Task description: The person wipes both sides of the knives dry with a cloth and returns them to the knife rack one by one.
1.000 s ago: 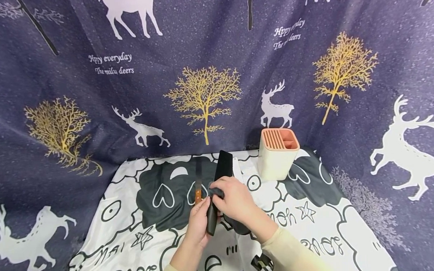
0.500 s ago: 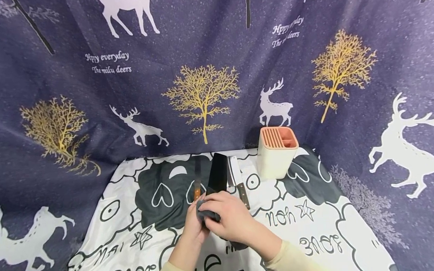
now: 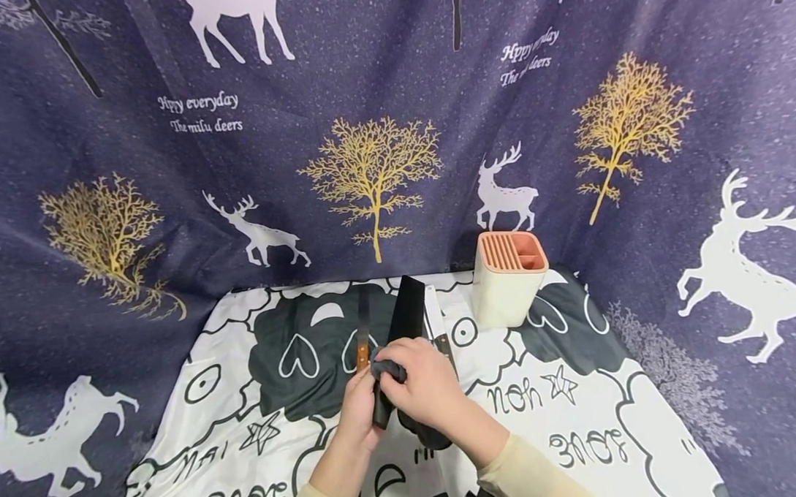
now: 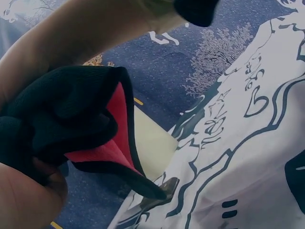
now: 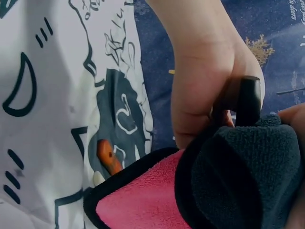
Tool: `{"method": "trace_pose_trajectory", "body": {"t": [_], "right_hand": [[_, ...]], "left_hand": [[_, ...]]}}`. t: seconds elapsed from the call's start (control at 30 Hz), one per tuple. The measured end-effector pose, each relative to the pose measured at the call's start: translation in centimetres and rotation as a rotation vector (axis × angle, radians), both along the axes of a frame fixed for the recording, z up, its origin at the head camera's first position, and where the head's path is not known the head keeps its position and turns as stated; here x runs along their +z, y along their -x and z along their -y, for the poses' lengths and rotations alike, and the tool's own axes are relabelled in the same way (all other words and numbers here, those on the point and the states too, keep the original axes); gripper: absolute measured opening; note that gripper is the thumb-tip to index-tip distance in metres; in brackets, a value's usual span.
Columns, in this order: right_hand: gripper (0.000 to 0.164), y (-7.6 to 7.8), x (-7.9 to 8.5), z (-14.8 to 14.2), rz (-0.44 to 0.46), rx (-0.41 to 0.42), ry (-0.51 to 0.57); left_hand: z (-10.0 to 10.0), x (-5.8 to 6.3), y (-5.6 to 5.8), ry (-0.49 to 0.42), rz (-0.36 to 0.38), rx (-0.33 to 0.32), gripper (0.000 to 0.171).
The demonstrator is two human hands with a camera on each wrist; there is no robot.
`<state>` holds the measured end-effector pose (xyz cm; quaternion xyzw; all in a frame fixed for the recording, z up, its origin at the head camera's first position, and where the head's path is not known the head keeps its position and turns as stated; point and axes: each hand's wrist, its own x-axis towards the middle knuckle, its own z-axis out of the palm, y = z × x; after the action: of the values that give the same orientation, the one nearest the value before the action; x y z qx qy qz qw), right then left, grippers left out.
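My left hand (image 3: 356,407) grips a knife with a broad black blade (image 3: 408,307), tilted up and away from me; its black handle (image 5: 249,100) sticks out below the fingers. A dark grey cloth (image 5: 248,162) with a pink underside (image 4: 102,152) is bunched in my right hand (image 3: 422,379). That hand pinches the cloth around the knife, near where blade and handle join. A loose end of the cloth hangs below. The blade's lower part is hidden behind the right hand.
To the left lies a knife with an orange-brown wooden handle (image 3: 363,354). Right of the blade is another knife with a dark brown handle (image 3: 444,347), partly covered. A cream knife block (image 3: 508,299) with an orange slotted top stands at the back right on the patterned cloth.
The right hand with the cloth slid down over the knife's handle, then back up. The handle's end shows again below the hands, and the blade has swung slightly right.
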<state>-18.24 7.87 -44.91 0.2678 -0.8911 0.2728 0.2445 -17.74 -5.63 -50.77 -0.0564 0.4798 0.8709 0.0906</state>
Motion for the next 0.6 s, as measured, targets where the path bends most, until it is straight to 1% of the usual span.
{"method": "trace_pose_trajectory", "body": {"t": [0.13, 0.27, 0.37, 0.47, 0.6], "right_hand": [[0.019, 0.7, 0.2, -0.1, 0.065, -0.05, -0.004], [0.02, 1.5, 0.0, -0.4, 0.12, -0.086, -0.009], [0.02, 2.2, -0.1, -1.0, 0.134, -0.116, -0.017], [0.02, 2.7, -0.1, -1.8, 0.143, -0.145, -0.038], [0.02, 2.9, 0.0, -3.0, 0.143, -0.176, -0.024]], "left_hand": [[0.2, 0.0, -0.3, 0.055, -0.051, -0.044, 0.047], [0.3, -0.1, -0.4, 0.082, -0.067, -0.057, 0.051], [0.4, -0.1, -0.3, 0.1, -0.066, -0.06, 0.054], [0.7, -0.1, -0.2, 0.098, -0.051, -0.053, 0.053], [1.0, -0.1, 0.1, 0.06, -0.02, -0.024, 0.05]]}}
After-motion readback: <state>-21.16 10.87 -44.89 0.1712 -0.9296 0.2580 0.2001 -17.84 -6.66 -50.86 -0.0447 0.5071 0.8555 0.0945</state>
